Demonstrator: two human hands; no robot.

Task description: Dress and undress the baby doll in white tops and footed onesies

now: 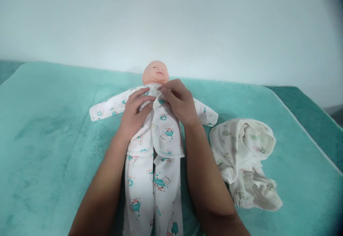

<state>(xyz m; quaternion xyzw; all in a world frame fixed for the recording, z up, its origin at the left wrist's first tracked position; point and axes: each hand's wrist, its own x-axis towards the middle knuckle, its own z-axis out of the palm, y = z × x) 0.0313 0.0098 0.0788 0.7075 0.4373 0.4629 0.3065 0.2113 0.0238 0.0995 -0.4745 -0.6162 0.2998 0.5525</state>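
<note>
A baby doll (155,72) lies on its back, head towards the wall, dressed in a white printed baby jacket (168,141) and matching trousers (139,189). My left hand (137,112) rests on the jacket's chest, its thumb and index finger closed on the front edge and the other fingers spread over the cloth. Just below the doll's chin, my right hand (180,100) pinches the other front edge near the collar. Buttons show down the jacket front, with the lower part hanging slightly apart. The fabric between my fingertips is partly hidden.
To the right of the doll lies a crumpled white printed baby garment (241,161), close to the jacket's sleeve end. A turquoise mat (53,150) covers the surface beneath everything. Behind it rises a pale wall (171,21).
</note>
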